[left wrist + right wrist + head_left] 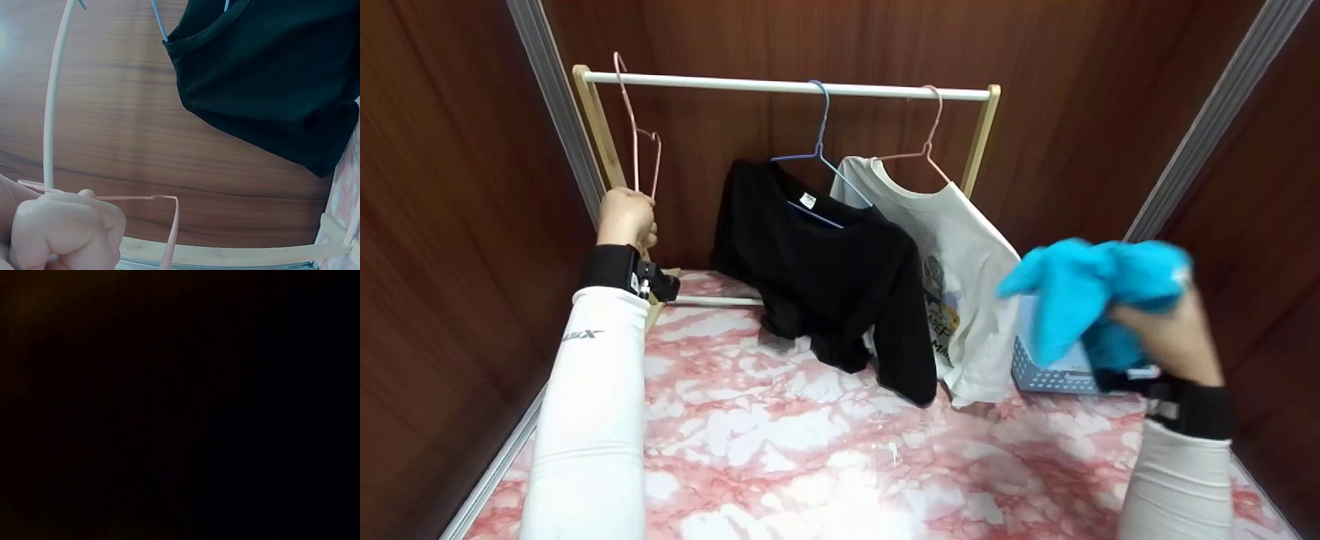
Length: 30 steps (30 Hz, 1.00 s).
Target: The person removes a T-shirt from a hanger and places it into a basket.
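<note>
My left hand (626, 216) grips a thin pink hanger (634, 154) at the left end of the rack's white rail (712, 81). In the left wrist view the curled fingers (67, 225) close round the hanger wire (174, 225). Over on the right, my right hand (1177, 337) holds a bunched bright blue cloth garment (1069, 289), blurred by motion; its kind cannot be told. The right wrist view is almost black. Mid-rail, a black top (825, 262) hangs on a blue hanger (821, 127), partly covering a white printed shirt (982, 277) on another pink hanger (930, 139).
A light blue perforated basket (1046, 375) stands at the right behind the blue garment. The rack's wooden posts (982, 139) rise near the brown back wall (870, 37). Below lies a pink-and-white marbled surface (780, 435), with brown panels on both sides.
</note>
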Each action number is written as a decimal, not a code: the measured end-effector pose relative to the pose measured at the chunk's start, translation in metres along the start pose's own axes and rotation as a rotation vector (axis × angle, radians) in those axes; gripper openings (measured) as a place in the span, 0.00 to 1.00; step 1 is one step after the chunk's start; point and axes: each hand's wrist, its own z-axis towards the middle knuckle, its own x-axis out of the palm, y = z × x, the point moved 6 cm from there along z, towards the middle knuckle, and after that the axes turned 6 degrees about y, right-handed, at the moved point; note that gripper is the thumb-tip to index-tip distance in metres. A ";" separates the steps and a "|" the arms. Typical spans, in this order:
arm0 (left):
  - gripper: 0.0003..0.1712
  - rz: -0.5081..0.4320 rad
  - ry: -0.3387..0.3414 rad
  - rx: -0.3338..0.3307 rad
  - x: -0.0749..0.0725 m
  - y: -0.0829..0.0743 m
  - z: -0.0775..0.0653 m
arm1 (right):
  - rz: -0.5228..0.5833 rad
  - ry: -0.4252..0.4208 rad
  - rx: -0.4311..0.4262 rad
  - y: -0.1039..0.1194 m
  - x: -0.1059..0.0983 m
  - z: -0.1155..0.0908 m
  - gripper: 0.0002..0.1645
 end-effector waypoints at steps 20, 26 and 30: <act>0.05 0.076 -0.024 -0.024 -0.005 0.015 0.012 | -0.265 -0.307 0.457 -0.170 0.015 0.069 0.44; 0.09 0.083 -0.065 -0.007 -0.007 0.018 0.014 | -0.435 -0.189 0.437 -0.194 0.034 0.070 0.43; 0.08 0.065 -0.077 -0.018 -0.006 0.018 0.015 | -0.572 -0.086 0.478 -0.210 0.043 0.066 0.46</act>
